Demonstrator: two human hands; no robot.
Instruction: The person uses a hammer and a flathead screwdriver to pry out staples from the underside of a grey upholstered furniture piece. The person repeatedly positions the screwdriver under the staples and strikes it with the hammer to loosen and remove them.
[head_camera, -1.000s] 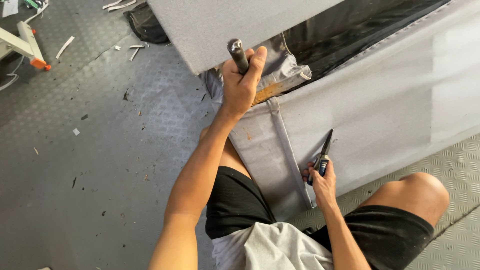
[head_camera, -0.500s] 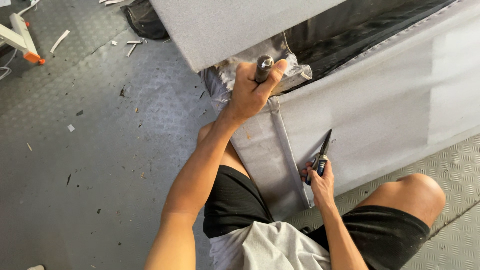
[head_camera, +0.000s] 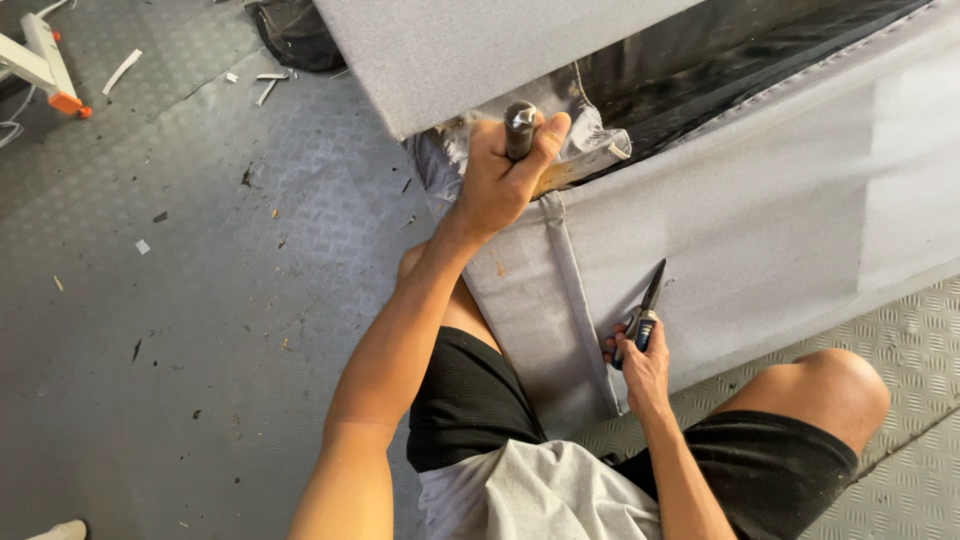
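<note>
The left hand gripped a dark cylindrical metal tool handle against the far grey fabric-covered panel. The right hand held small pointed black scissors nearer.

Both hands clenched, arms apart
Left hand fisted on outstretched arm; right hand closed low, wrist bent, near knee.

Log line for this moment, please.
left hand: grips tool handle at frame corner | right hand: holds pliers against grey fabric

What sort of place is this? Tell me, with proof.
Probably an upholstery workshop: grey fabric-covered furniture lies on a metal tread-plate floor littered with scraps, the right hand holding pliers.
</note>
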